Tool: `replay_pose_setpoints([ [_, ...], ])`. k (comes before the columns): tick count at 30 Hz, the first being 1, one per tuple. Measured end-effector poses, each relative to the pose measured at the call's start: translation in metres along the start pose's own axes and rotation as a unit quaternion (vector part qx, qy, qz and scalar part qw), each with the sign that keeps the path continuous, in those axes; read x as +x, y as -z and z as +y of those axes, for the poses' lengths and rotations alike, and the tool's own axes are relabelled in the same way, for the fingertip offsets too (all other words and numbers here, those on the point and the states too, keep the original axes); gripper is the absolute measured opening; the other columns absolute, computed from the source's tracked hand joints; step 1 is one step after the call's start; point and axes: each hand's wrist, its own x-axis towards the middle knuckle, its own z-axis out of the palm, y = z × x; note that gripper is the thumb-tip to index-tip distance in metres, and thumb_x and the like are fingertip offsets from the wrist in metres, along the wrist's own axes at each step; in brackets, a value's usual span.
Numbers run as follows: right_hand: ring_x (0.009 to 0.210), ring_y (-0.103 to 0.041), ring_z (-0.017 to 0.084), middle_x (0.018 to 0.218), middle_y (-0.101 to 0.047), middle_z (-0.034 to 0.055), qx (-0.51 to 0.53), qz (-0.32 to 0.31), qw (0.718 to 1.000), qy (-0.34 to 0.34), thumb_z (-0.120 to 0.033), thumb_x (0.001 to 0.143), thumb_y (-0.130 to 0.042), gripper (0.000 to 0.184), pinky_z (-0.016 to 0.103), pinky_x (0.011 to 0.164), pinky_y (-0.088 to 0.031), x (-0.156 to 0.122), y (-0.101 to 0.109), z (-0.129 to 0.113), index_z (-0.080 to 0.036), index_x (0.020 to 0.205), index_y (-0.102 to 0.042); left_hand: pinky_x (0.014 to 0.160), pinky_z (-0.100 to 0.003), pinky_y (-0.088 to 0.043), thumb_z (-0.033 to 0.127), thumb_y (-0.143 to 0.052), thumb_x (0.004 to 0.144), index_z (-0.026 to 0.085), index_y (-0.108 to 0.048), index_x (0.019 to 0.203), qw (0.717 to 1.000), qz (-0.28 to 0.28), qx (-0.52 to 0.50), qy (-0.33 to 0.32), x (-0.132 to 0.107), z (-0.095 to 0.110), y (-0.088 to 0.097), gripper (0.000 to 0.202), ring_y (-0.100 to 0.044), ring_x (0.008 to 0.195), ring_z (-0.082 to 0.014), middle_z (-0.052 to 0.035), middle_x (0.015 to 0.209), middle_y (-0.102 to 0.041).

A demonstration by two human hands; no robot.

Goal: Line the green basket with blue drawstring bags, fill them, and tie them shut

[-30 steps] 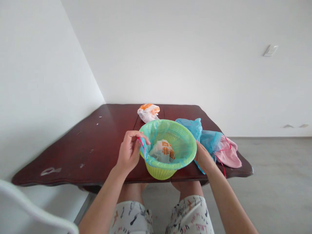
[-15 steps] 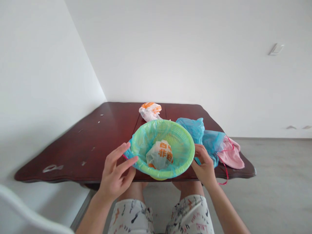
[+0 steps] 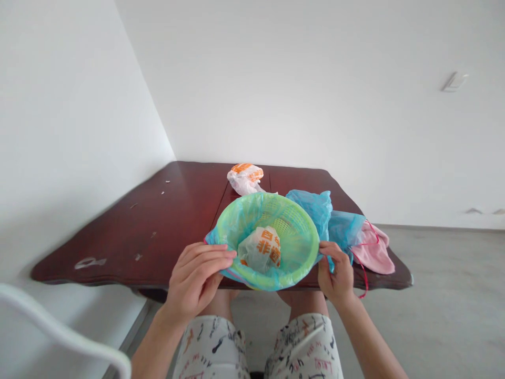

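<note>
Head view: left hand [image 3: 194, 279] is lying with fingers together across the near rim of a green plastic basket [image 3: 313, 247]; whether it is gripping cannot be told. Between the hands, a blue plastic liner [image 3: 236, 223] is covering the rim, and 1 orange-printed package [image 3: 260, 250] is sitting inside. Right hand [image 3: 335, 273] is pinching the liner's edge, fingers curled. Beyond the hands, 1 further package [image 3: 245, 179] is remaining outside the basket on a dark wooden table [image 3: 118, 237], while blue plastic bags [image 3: 310, 208] and pink fabric [image 3: 373, 250] are lying beyond the right hand.

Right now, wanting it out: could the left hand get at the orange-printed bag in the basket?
Probably yes: the left hand is at the green basket's rim, and nothing covers the orange-printed bag.
</note>
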Motion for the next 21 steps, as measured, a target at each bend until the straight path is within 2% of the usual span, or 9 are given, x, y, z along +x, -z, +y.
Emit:
replay_pose_setpoints([
  [4, 0.114, -0.081, 0.025, 0.128, -0.079, 0.011, 0.024, 0.022, 0.999, -0.001, -0.009, 0.115, -0.06, 0.03, 0.041, 0.093, -0.066, -0.001, -0.004, 0.01, -0.028, 0.139, -0.063, 0.117, -0.043, -0.062, -0.002, -0.069, 0.108, 0.025, -0.079, 0.131, 0.998, 0.004, -0.02, 0.065, 0.011, 0.003, -0.001, 0.037, -0.086, 0.122, -0.0236, -0.0042, 0.12, -0.093],
  [7, 0.103, -0.078, 0.024, 0.12, -0.076, 0.0087, 0.043, 0.013, 0.999, 0.018, -0.009, 0.116, -0.059, 0.032, 0.038, 0.086, -0.064, -0.001, -0.008, 0.01, -0.029, 0.141, -0.063, 0.115, -0.043, -0.063, 0.0, -0.07, 0.108, 0.027, -0.079, 0.131, 0.995, 0.014, -0.044, 0.088, 0.014, 0.011, -0.004, 0.037, -0.084, 0.122, -0.024, -0.0034, 0.118, -0.091],
  [9, 0.099, -0.075, 0.024, 0.116, -0.074, 0.0075, 0.06, 0.001, 0.998, 0.028, -0.008, 0.114, -0.059, 0.035, 0.038, 0.083, -0.063, -0.001, -0.009, 0.006, -0.029, 0.143, -0.062, 0.115, -0.045, -0.063, 0.005, -0.072, 0.108, 0.028, -0.078, 0.125, 0.99, 0.025, -0.083, 0.114, 0.014, 0.02, -0.009, 0.029, -0.082, 0.125, -0.0256, -0.0038, 0.117, -0.09],
  [12, 0.1, -0.072, 0.027, 0.114, -0.07, 0.0079, 0.074, -0.024, 0.996, 0.036, -0.011, 0.107, -0.067, 0.044, 0.041, 0.084, -0.062, -0.001, -0.007, -0.002, -0.028, 0.148, -0.061, 0.124, -0.053, -0.058, 0.017, -0.076, 0.107, 0.029, -0.075, 0.115, 0.978, 0.028, -0.117, 0.169, 0.011, 0.038, -0.019, 0.015, -0.072, 0.144, -0.0312, -0.0076, 0.132, -0.087],
  [15, 0.094, -0.067, 0.027, 0.11, -0.066, 0.0061, 0.068, -0.047, 0.996, 0.044, -0.014, 0.097, -0.075, 0.054, 0.041, 0.079, -0.059, 0.005, -0.001, -0.011, -0.027, 0.148, -0.061, 0.135, -0.063, -0.047, 0.027, -0.08, 0.108, 0.03, -0.075, 0.115, 0.977, 0.001, -0.099, 0.188, 0.009, 0.052, -0.028, 0.009, -0.058, 0.164, -0.0366, -0.0102, 0.151, -0.081],
  [18, 0.092, -0.065, 0.028, 0.106, -0.065, 0.0059, 0.035, -0.086, 0.995, 0.044, -0.012, 0.096, -0.07, 0.047, 0.042, 0.078, -0.057, 0.02, 0.013, -0.021, -0.028, 0.14, -0.063, 0.137, -0.065, -0.045, 0.031, -0.076, 0.114, 0.03, -0.075, 0.114, 0.974, 0.001, -0.097, 0.204, 0.012, 0.055, -0.03, 0.002, -0.055, 0.166, -0.0369, -0.0103, 0.156, -0.079],
  [21, 0.094, -0.067, 0.029, 0.107, -0.067, 0.008, -0.002, -0.148, 0.988, 0.034, -0.01, 0.097, -0.064, 0.033, 0.045, 0.079, -0.058, 0.04, 0.027, -0.027, -0.028, 0.125, -0.067, 0.132, -0.059, -0.051, 0.028, -0.07, 0.118, 0.03, -0.074, 0.111, 0.97, 0.023, -0.109, 0.217, 0.018, 0.046, -0.025, 0.008, -0.064, 0.156, -0.033, -0.0088, 0.146, -0.083],
])
